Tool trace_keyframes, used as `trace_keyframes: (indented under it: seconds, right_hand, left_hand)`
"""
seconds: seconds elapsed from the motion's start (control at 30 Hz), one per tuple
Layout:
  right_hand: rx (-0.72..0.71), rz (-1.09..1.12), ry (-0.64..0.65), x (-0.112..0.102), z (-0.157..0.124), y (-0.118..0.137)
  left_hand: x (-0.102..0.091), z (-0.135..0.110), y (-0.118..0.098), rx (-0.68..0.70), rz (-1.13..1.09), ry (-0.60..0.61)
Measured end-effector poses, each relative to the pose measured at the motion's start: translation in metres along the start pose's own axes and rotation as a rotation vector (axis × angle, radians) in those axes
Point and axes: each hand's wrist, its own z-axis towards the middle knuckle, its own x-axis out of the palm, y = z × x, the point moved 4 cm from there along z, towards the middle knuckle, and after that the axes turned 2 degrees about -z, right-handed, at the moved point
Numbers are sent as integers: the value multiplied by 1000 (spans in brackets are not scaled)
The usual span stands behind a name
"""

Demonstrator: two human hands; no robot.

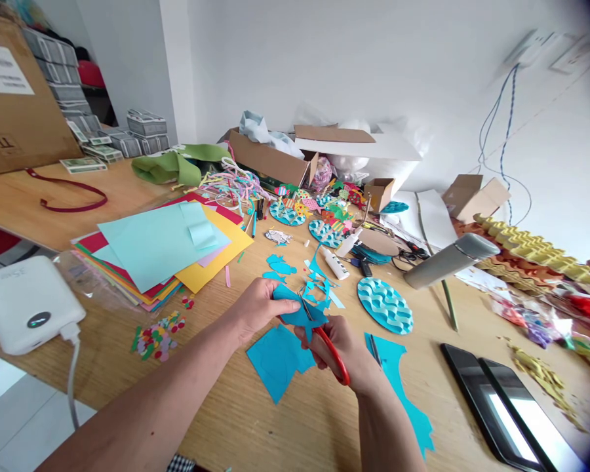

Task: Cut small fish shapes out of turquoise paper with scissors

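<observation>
My left hand (258,307) pinches a piece of blue paper (299,313) over the wooden table (285,419). My right hand (347,347) is wrapped round red-handled scissors (332,351), whose blades reach up into the blue paper. Below my hands lies a larger blue sheet (275,359), and another cut blue sheet (403,387) lies to the right. Small blue offcuts (280,265) are scattered just beyond my hands.
A stack of coloured paper (162,252) lies at the left, a white device (24,303) with a cable at the near left edge. A blue wave disc (385,304), glue bottle (335,263), grey flask (450,260), cardboard boxes (270,157) and dark tablets (509,406) surround the work spot.
</observation>
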Motion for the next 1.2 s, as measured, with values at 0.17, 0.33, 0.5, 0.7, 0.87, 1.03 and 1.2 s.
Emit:
trace_keyframes:
  seconds: [0.17, 0.33, 0.5, 0.7, 0.87, 1.03, 1.2]
  right_hand:
    - [-16, -11, 6, 1, -1, 5]
    - [-18, -5, 19, 0, 0, -2]
    - [5, -3, 2, -1, 0, -9]
    - [19, -21, -10, -3, 0, -12]
    - [15, -38, 12, -3, 0, -9]
    - [-41, -23, 29, 0, -1, -3]
    - [-36, -28, 25, 1, 0, -3]
  left_hand:
    - [-2, 0, -1, -4, 48, -2]
    - [-3, 1, 0, -7, 68, 24]
    - [-4, 1, 1, -11, 55, 10]
    - [-4, 1, 0, -30, 16, -13]
    - [-3, 2, 1, -37, -8, -2]
    - [-5, 3, 0, -11, 57, -17]
    - [-4, 2, -3, -3, 86, 6]
